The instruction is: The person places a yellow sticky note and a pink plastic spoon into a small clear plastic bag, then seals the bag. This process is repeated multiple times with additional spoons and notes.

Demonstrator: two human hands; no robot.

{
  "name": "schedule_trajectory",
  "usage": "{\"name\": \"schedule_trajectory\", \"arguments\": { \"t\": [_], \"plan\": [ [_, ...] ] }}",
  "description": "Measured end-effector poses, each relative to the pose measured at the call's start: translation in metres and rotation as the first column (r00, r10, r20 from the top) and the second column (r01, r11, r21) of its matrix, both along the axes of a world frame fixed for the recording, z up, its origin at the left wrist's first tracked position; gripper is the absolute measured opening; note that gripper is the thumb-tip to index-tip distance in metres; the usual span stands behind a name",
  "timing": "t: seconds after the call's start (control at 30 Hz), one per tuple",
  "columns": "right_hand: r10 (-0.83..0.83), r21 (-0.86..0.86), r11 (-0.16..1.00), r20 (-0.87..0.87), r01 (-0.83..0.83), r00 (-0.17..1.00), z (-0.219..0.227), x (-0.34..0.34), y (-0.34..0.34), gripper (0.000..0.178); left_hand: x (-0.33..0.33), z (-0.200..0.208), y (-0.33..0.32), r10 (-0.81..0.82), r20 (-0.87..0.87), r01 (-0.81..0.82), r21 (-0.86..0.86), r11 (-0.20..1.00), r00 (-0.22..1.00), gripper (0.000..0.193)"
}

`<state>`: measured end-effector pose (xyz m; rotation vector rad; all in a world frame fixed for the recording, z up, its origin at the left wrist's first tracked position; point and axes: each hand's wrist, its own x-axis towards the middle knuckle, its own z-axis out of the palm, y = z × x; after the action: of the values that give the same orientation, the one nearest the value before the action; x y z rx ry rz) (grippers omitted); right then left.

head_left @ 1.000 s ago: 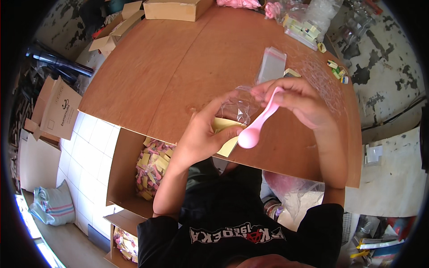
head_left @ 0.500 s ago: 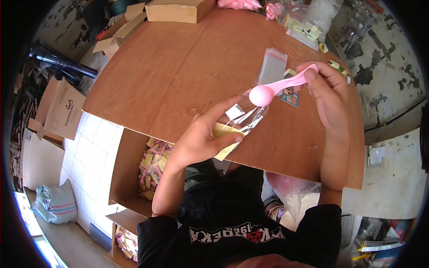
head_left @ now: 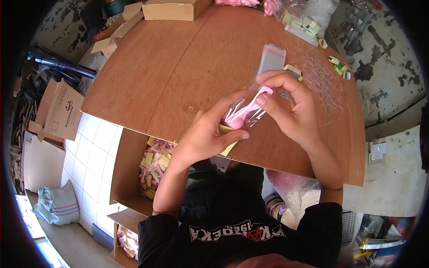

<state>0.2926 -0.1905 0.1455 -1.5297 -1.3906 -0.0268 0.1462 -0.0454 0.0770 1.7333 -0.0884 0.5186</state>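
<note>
My left hand [head_left: 196,138] is closed on a small clear plastic bag [head_left: 255,117], with a yellow card [head_left: 229,149] showing at its lower end under the thumb. A pink plastic spoon [head_left: 250,107] slants down into that bag, its round bowl lying behind the clear film near the card. By the handle's upper end, my right hand [head_left: 292,109] pinches the spoon between thumb and fingers. Just beyond the hands lies a stack of flat clear bags [head_left: 271,59] on the brown table [head_left: 178,76].
Thin clear strips [head_left: 324,78] and small yellow-green pieces [head_left: 339,68] lie at the table's right. A cardboard box [head_left: 170,10] stands at the far edge. Below the table's left front, an open carton [head_left: 127,165] holds many pink and yellow packets. A woven sack [head_left: 58,203] rests on the floor.
My right hand has come down and left, bringing the spoon from above the bag to inside it, bowl first. The left hand still holds the bag in nearly the same place.
</note>
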Motion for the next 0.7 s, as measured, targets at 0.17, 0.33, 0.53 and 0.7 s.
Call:
{"name": "schedule_trajectory", "arguments": {
  "t": [0.17,0.33,0.53,0.7],
  "plan": [
    [0.08,-0.053,0.993,-0.306,-0.101,0.949,0.006,-0.01,-0.007,0.011,0.0,0.006,-0.004,-0.008,0.052,0.01,-0.038,0.999,0.999,0.076],
    [-0.113,0.091,0.991,0.153,0.1,0.982,0.047,-0.002,-0.023,0.01,0.0,0.008,0.001,0.243,0.282,-0.29,0.139,0.947,0.928,0.077],
    [0.06,-0.148,0.989,0.22,-0.028,0.974,0.051,-0.006,-0.004,0.01,0.017,0.019,-0.006,0.267,0.31,-0.278,-0.01,0.961,0.912,0.05],
    [0.04,-0.145,0.989,0.184,-0.013,0.982,0.052,-0.011,-0.013,0.01,0.013,0.029,-0.017,0.223,0.23,-0.163,-0.254,0.954,0.947,0.02]
  ]
}}
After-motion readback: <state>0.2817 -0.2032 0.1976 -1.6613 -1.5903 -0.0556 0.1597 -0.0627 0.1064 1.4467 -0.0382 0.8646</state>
